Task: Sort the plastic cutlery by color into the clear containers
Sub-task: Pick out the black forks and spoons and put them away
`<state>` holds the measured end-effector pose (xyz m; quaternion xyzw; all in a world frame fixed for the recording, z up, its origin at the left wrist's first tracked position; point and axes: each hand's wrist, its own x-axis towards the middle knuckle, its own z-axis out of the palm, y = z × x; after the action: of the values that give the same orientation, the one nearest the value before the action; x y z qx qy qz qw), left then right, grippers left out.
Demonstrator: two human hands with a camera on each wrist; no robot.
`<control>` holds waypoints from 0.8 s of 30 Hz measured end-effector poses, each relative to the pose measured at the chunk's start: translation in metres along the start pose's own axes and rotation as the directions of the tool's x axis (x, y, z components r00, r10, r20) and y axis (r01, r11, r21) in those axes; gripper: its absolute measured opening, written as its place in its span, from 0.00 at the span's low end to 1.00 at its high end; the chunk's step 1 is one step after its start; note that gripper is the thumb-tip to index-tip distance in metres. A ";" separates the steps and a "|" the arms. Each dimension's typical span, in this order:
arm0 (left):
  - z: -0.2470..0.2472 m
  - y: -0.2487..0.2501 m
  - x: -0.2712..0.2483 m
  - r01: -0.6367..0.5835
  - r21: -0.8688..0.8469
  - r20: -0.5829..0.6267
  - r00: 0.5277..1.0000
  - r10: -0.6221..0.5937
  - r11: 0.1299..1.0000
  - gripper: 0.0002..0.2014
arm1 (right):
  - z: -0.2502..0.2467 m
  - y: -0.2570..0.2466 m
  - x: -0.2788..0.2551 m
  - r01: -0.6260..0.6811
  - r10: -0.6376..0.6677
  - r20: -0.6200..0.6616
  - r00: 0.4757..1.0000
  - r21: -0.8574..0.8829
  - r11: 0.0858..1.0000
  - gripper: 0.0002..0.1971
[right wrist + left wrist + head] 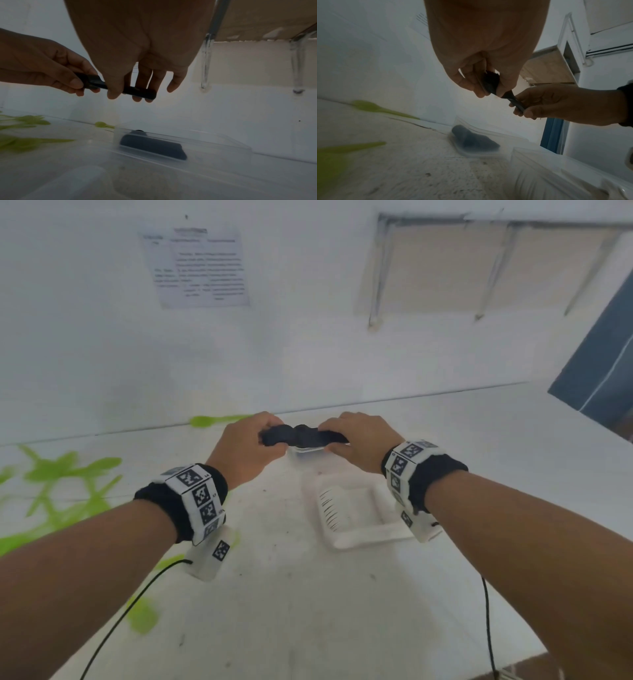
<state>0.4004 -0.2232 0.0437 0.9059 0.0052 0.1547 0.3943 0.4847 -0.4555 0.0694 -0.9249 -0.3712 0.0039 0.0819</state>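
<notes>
Both hands hold a bunch of black plastic cutlery [301, 435] level in the air above the far clear container [214, 143], which has black cutlery [152, 147] lying inside. My left hand [251, 445] grips the wide ends [490, 81]; my right hand [356, 438] pinches the handles [137, 92] between thumb and fingers. Green cutlery [68, 487] lies scattered on the white table at the left, with one green spoon [209, 421] by the wall.
A second clear container [356, 508] stands nearer to me, under my right wrist, and looks empty. A white wall with a paper sheet [197, 266] rises right behind the table. A blue panel [603, 361] is at the far right.
</notes>
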 end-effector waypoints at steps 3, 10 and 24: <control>0.020 0.013 0.012 0.003 0.027 -0.003 1.000 -0.003 1.000 0.12 | -0.005 0.026 0.001 0.005 -0.006 0.029 1.000 0.028 1.000 0.18; 0.048 0.029 0.039 -0.007 -0.016 0.002 1.000 0.007 1.000 0.13 | -0.011 0.053 0.015 0.102 -0.104 0.038 0.994 0.050 0.994 0.16; 0.061 -0.001 0.094 0.141 0.091 0.194 0.968 -0.156 0.986 0.20 | -0.013 0.083 0.051 -0.073 0.082 0.139 0.987 -0.069 0.995 0.15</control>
<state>0.5074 -0.2539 0.0299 0.9284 0.0393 0.0323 0.3681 0.5796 -0.4811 0.0720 -0.9381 -0.3400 0.0610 0.0257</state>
